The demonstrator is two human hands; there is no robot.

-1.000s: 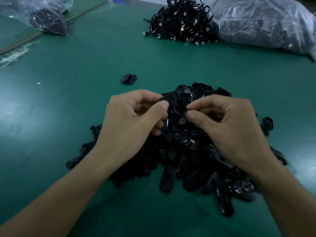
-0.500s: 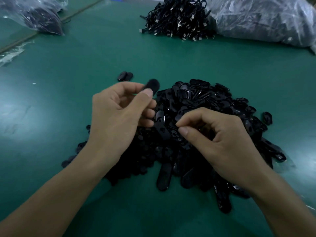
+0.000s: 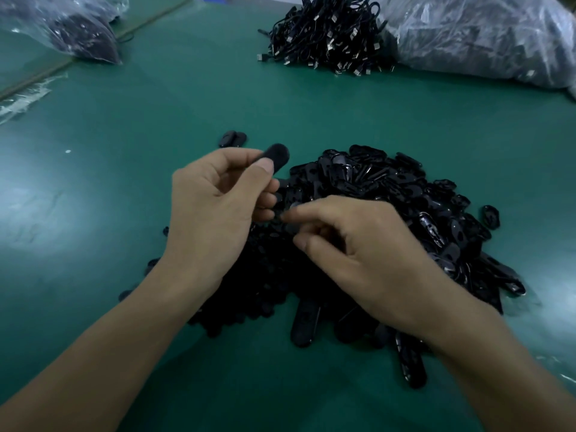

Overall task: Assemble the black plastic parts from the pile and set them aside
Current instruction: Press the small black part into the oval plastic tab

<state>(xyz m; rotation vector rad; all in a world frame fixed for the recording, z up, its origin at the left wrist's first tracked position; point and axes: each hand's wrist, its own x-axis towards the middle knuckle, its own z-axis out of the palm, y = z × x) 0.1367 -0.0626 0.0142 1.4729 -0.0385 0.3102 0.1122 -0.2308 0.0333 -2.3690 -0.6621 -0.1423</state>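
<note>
"While I had the head view up, the left hand was pinching one black part between thumb and forefinger, raised over the near-left edge of the pile."

"Which way did it lie?"

"Its long axis ran from the fingers up and away to the right, with the rounded end free. The right hand sat lower, directly over the pile and the nearer of the two to it, fingers curled down among the parts. That spot was blurred, so I couldn't tell whether it had a second part or was only feeling for one."

"So where was the mate to come from?"

"From under the right fingertips, just right of and below the held part. I judged the right hand should carry it up to the left."

"Counts?"

"One part held. Two dark pieces touched each other on the green table just beyond the left hand, apart from the pile. The pile was past counting. Farther off lay one cable bundle and two plastic bags."
</note>
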